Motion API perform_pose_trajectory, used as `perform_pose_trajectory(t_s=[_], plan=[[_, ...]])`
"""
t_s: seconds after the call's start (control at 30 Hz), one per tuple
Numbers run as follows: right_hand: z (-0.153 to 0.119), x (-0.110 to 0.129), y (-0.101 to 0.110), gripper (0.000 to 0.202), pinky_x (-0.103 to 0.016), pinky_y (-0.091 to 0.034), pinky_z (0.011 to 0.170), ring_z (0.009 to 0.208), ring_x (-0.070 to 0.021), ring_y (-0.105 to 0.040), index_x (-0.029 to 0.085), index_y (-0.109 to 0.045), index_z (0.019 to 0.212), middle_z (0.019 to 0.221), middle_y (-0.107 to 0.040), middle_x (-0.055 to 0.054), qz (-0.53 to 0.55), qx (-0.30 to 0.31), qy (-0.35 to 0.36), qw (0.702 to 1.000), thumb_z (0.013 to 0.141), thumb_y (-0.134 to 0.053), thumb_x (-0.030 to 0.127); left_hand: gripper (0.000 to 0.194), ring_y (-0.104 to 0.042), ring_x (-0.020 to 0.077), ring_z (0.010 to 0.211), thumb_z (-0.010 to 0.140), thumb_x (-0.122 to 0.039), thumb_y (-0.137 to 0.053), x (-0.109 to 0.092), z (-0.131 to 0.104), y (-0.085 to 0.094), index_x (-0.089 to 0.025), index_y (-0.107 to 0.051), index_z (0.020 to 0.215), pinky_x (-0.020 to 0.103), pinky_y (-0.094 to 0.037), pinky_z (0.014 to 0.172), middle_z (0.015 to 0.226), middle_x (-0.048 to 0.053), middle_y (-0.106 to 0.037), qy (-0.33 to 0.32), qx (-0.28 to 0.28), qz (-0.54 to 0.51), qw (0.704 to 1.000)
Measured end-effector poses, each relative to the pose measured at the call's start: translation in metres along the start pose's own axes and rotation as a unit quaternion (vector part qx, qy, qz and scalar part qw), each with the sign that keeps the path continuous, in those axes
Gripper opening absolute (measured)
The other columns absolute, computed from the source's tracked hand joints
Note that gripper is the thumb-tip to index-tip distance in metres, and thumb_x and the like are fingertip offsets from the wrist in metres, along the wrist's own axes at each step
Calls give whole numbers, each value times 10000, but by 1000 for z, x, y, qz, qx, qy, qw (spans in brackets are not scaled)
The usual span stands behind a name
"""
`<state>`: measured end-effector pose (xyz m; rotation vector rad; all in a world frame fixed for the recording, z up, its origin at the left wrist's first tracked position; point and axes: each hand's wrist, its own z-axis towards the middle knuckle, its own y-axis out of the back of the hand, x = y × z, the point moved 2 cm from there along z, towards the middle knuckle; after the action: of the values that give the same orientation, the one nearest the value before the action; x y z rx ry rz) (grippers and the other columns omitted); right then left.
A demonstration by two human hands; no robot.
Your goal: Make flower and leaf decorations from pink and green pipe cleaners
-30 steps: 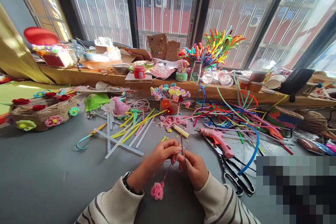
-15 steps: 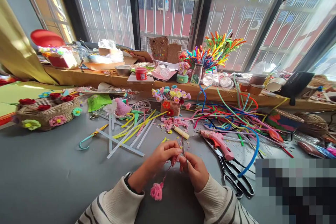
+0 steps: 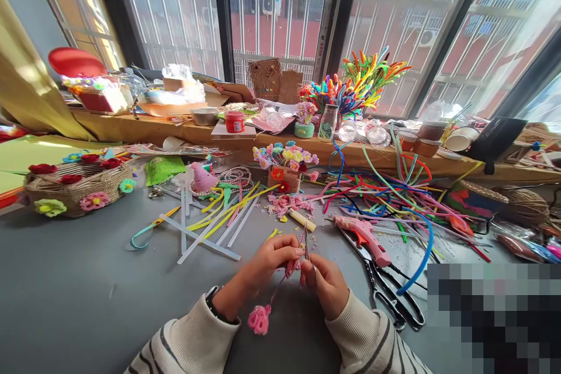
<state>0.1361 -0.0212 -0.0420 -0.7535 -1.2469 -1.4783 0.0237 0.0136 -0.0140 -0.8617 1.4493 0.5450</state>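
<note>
My left hand (image 3: 278, 257) pinches a pink pipe cleaner (image 3: 289, 272) between thumb and fingers. From its lower end dangles a pink looped flower (image 3: 259, 319), below the hand and above the grey table. In my right hand (image 3: 328, 283) is a small pair of scissors (image 3: 306, 242), its thin blades pointing up and away, close against the pink strand at the left fingertips. The handles are partly covered by my fingers. Pink fluff trimmings (image 3: 289, 204) lie on the table just beyond both hands, near a short cream-coloured stick (image 3: 302, 221).
Right of my hands lie a pink glue gun (image 3: 366, 239) and large black-handled scissors (image 3: 394, 298). Clear glue sticks (image 3: 201, 236) are scattered to the left, near a flower-trimmed twine basket (image 3: 79, 190). Tangled pipe cleaners (image 3: 385, 187) and a small flower pot (image 3: 287, 178) stand behind.
The dangling pink flower has swung slightly to the left. The small scissors have shifted a little in my right hand, while both hands stay in nearly the same place.
</note>
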Motion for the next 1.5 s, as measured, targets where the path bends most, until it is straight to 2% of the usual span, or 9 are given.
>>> perform_pose_trajectory(t_s=[0.2, 0.37, 0.47, 0.63, 0.73, 0.97, 1.3, 1.5], plan=[[0, 4, 4, 415, -196, -294, 446, 425, -74, -366, 164, -407, 464, 437, -403, 30, -54, -24, 2, 998, 730, -330, 473, 167, -356, 57, 425, 630, -240, -482, -1, 0, -1, -141, -410, 516, 199, -276, 472, 431, -50, -395, 4, -8, -9, 1000], [0, 2, 4, 407, -195, -285, 438, 414, -69, -347, 166, -389, 447, 418, -372, 39, -40, -32, -15, 999, 714, -364, 472, 152, -349, 53, 421, 634, -223, -475, -2, -1, -1, -140, -413, 523, 196, -269, 464, 434, -51, -396, 1, -8, -19, 1000], [1, -1, 3, 424, -195, -261, 410, 392, -60, -308, 167, -383, 441, 402, -335, 49, 12, -24, -29, 999, 692, -373, 508, 144, -359, 57, 426, 639, -220, -470, -1, -1, 0, -142, -417, 530, 197, -270, 464, 434, -48, -401, -1, -3, -23, 1000], [2, -2, -3, 495, -189, -154, 318, 301, -34, -194, 167, -398, 450, 331, -234, 82, 174, 46, -65, 981, 624, -341, 627, 164, -367, 58, 417, 640, -222, -476, 1, 0, 0, -142, -411, 514, 195, -274, 463, 423, -44, -409, 1, 28, -36, 999], [4, -1, -5, 531, -192, -120, 302, 273, -27, -169, 170, -402, 440, 305, -223, 87, 211, 56, -70, 973, 581, -327, 676, 160, -379, 60, 426, 659, -196, -455, 2, -1, 0, -140, -416, 515, 196, -284, 475, 423, -40, -411, -9, 44, -52, 998], [3, -6, -1, 460, -196, -129, 330, 317, -30, -184, 155, -418, 446, 350, -222, 85, 181, 22, -61, 981, 639, -404, 573, 140, -368, 57, 424, 671, -166, -440, 2, -2, 0, -136, -429, 535, 195, -277, 472, 425, -41, -409, -10, 40, -56, 998], [3, -8, -1, 424, -192, -132, 317, 302, -25, -175, 172, -371, 451, 352, -222, 92, 156, -2, -70, 985, 633, -437, 549, 147, -352, 54, 420, 672, -166, -446, 2, 0, 1, -135, -422, 529, 199, -253, 464, 434, -43, -410, -26, 30, -63, 997], [2, -3, -4, 496, -188, -149, 320, 301, -29, -189, 155, -409, 457, 329, -240, 85, 194, 44, -39, 979, 641, -351, 612, 151, -358, 60, 422, 681, -159, -431, 4, -1, 1, -135, -412, 533, 204, -256, 470, 427, -41, -406, -30, 46, -63, 996]])
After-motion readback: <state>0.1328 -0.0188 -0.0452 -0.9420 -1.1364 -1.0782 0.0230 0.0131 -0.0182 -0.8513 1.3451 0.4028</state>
